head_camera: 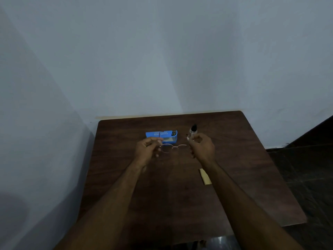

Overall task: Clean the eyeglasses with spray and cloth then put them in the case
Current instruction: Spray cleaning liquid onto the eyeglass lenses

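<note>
Together, left hand and right hand pinch the eyeglasses by their ends above the dark worktop, fingers closed on the frame, near a blue case and spray bottle.

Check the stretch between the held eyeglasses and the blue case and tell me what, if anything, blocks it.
Nothing visible does. The eyeglasses are held at both ends by the left hand and right hand, just in front of the blue case. The spray bottle stands to the case's right, out of the path. Whether the case is open is unclear.
</note>
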A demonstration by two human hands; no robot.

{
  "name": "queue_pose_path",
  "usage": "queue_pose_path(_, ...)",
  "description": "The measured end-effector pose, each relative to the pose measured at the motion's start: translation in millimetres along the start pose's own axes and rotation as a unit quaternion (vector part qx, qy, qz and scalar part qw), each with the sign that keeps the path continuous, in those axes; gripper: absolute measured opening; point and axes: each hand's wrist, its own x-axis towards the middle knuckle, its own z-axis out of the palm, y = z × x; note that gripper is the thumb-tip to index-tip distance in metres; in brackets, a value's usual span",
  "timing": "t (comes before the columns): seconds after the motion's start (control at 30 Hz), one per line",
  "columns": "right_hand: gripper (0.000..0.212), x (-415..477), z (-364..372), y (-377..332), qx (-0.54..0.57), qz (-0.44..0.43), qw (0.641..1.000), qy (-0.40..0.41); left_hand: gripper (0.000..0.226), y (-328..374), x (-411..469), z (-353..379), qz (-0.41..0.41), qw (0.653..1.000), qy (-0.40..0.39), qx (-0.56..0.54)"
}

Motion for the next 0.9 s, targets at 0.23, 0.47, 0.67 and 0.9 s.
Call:
queue_pose_path(0.23,0.023,10,-6,4,-0.029,0.049,0.998,0.016,0.023,-5,-14,-6,-0.068,0.985,-0.106,-0.117)
queue_pose_path(0.47,0.028,24,-16,12,-0.038,0.091,0.995,0.004,0.019,-7,-22,13,-0.03,0.989,-0.089,-0.112)
queue_pose_path(0.67,0.028,38,-20,22,-0.026,0.105,0.994,0.005,0.016,-9,-20,30,-0.013,0.994,-0.051,-0.096)
queue_pose_path(0.9,0.031,51,-26,36,0.004,0.111,0.994,-0.02,0.019,-15,-17,47,-0.008,0.996,-0.016,-0.084)
